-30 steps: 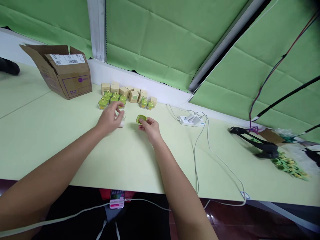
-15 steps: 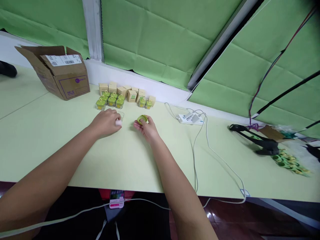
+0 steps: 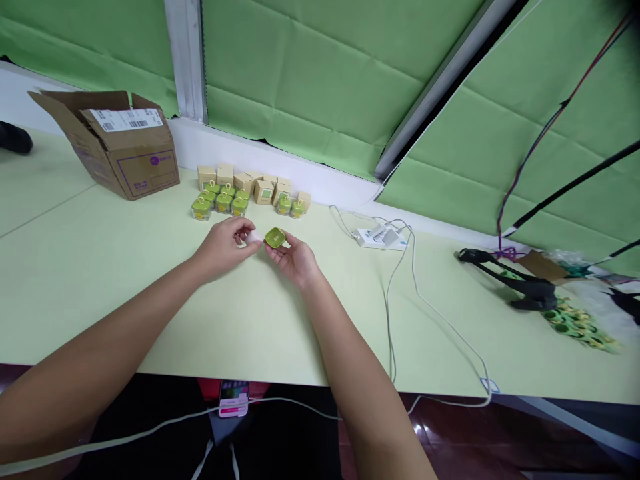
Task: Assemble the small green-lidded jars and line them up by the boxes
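My left hand (image 3: 227, 243) pinches a small whitish piece (image 3: 254, 237) at its fingertips, its kind too small to make out. Close beside it, my right hand (image 3: 294, 259) holds a small square green lid (image 3: 275, 237), its hollow side facing up. The whitish piece comes right up to the lid's left edge; whether they touch I cannot tell. Just behind my left hand stand several small clear jars with green lids (image 3: 223, 202), each with a loop on top.
Small cardboard boxes (image 3: 264, 192) line the wall behind the jars. A large open carton (image 3: 145, 160) stands at the left. To the right are a white power strip (image 3: 380, 237) with trailing cables, a black stand-like object (image 3: 530, 288) and green plastic parts (image 3: 575, 327).
My left hand has moved right with the whitish piece, up to the green lid. My right hand has shifted slightly left and turned the lid. The clear outline behind my left hand no longer shows.
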Demonstrator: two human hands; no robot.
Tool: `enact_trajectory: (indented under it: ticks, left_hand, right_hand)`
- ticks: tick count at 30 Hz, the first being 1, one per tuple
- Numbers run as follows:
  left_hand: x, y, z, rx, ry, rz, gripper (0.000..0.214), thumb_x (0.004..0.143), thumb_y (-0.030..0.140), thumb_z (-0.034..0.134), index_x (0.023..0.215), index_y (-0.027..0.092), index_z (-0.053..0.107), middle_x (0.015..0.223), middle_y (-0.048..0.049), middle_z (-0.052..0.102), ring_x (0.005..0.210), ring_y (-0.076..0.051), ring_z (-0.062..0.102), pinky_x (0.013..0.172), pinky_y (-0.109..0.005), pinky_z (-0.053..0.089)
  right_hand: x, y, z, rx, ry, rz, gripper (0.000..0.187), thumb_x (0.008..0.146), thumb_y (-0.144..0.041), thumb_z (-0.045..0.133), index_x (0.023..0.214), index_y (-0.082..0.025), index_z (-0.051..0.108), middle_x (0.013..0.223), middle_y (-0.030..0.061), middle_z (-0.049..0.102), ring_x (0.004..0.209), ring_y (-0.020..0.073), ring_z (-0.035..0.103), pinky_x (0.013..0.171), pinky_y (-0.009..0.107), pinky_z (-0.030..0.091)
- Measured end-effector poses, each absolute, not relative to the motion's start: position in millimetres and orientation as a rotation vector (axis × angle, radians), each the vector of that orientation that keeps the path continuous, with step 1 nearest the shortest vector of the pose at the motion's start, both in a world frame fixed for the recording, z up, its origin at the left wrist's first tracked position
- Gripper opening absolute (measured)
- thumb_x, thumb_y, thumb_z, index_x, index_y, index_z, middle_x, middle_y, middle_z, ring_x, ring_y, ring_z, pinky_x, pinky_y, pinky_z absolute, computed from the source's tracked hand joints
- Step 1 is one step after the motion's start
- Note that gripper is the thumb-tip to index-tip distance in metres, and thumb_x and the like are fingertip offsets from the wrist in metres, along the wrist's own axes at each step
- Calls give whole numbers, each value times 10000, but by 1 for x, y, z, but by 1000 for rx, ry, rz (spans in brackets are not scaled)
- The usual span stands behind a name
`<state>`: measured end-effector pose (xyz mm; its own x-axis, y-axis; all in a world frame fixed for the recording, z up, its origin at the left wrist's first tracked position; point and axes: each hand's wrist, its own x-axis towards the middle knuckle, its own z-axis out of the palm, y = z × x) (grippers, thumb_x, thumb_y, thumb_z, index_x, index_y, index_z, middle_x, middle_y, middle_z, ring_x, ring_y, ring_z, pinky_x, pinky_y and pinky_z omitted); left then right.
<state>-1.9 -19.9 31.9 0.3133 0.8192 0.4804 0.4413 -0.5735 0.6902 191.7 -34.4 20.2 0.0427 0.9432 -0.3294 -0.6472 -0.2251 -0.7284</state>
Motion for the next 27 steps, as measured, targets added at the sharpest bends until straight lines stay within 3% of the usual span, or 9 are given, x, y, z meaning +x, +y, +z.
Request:
enact_trajectory:
  ticks: [5, 11, 18, 22, 27]
  left_hand:
    - [9, -23, 24, 1903, 936, 1231, 337, 825, 425, 743, 1065, 190, 709, 1086, -70, 725, 934, -202, 672, 864, -322, 545]
    - [9, -21, 19, 1739, 863, 1144, 448, 830, 506, 772, 1142, 191, 710, 1148, -91, 749, 1019, -244, 706, 927, -373, 562]
    - [10, -16, 21, 1583, 849, 1173, 555, 727, 558, 845, 1084, 154, 714, 1096, -111, 755, 1043, -267, 702, 993, -424, 549]
    - [9, -16, 26, 1492, 845, 1149, 562, 675, 569, 872, 1037, 165, 726, 1089, -103, 760, 1039, -271, 702, 1000, -432, 542]
    - [7, -16, 30, 1481, 852, 1129, 533, 677, 576, 868, 1009, 175, 753, 1064, -86, 770, 1005, -254, 700, 997, -417, 539]
  right_hand:
    - [188, -36, 20, -951, -514, 1567, 216, 910, -237, 676, 1120, -187, 664, 836, 62, 749, 731, 141, 699, 743, 245, 638]
    - [186, -42, 19, -922, -760, 1556, 278, 810, -212, 749, 1084, -234, 703, 883, 1, 771, 740, 120, 697, 613, 181, 558]
    - [186, -43, 21, -913, -852, 1535, 188, 914, -335, 674, 1063, -233, 725, 911, 14, 776, 783, 133, 708, 704, 227, 580]
    - [185, -45, 21, -878, -924, 1500, 207, 887, -362, 739, 1049, -241, 698, 992, 0, 766, 833, 141, 724, 747, 246, 585]
    - [185, -47, 19, -884, -938, 1467, 310, 839, -379, 805, 1062, -224, 654, 992, 20, 770, 836, 159, 744, 684, 235, 567]
